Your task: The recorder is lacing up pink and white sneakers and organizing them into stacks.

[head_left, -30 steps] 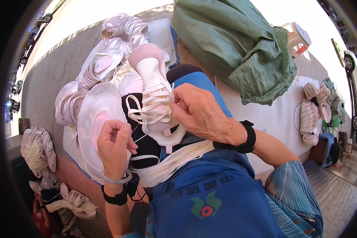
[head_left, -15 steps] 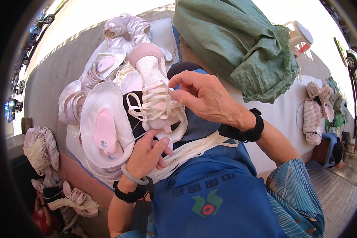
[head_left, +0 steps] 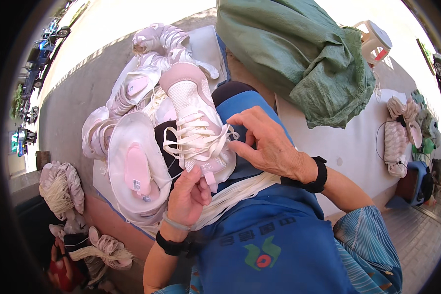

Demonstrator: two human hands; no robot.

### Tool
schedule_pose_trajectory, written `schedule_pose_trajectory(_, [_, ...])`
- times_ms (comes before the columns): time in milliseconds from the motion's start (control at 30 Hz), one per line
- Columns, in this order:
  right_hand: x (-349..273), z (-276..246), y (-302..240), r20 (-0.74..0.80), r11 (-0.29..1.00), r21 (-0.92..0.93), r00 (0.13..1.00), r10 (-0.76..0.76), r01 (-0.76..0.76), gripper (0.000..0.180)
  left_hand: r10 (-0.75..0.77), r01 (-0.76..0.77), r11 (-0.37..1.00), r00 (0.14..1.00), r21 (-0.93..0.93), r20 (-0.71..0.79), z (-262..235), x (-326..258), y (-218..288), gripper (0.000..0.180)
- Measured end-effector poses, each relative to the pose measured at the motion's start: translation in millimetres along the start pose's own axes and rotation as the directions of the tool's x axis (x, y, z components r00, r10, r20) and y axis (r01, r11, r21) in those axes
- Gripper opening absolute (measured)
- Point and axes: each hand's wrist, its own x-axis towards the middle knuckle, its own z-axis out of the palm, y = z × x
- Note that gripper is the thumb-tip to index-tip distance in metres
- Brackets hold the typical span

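A white mesh shoe upper [head_left: 193, 117] with a pale pink toe lies across my lap, its toe pointing away from me. Cream laces [head_left: 196, 134] criss-cross it loosely, with loops hanging out at both sides. My left hand [head_left: 188, 193] is closed at the shoe's near end, thumb on its edge beside a small pink tab [head_left: 210, 180]; the curled fingers are partly hidden. A thin pale strand runs by that thumb. Right of the laces is my right hand [head_left: 269, 144], thumb and forefinger apart, close to a lace loop. A bundle of loose cream laces [head_left: 240, 193] rests on my blue apron.
On the left lie stacked white and pink shoe uppers [head_left: 115, 161]. A large green sack [head_left: 299, 63] is at the far right, near a white plastic stool [head_left: 376, 44]. Tied bundles of uppers [head_left: 396, 142] lie on the right; more [head_left: 61, 188] are at lower left, near another person.
My right hand has drawn down and right, away from the laces. My left hand has shifted slightly right, its fingers more curled. The view has moved a little.
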Motion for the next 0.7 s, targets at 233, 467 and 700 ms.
schedule_pose_trajectory(233, [-3, 13, -13, -0.047, 0.963, -0.040, 0.963, -0.267, 0.265, 0.036, 0.048, -0.037, 0.998, 0.968, -0.049, 0.248, 1, 3, -2, 0.046])
schedule_pose_trajectory(467, [-13, 24, -7, 0.191, 0.847, -0.108, 0.847, -0.496, 0.520, 0.020, 0.093, -0.052, 0.985, 0.961, -0.162, 0.261, 9, 5, 2, 0.055])
schedule_pose_trajectory(700, [-15, 16, -10, 0.158, 0.889, -0.134, 0.895, -0.416, 0.437, 0.023, 0.054, -0.019, 0.986, 0.977, -0.168, 0.207, 8, 8, 2, 0.055])
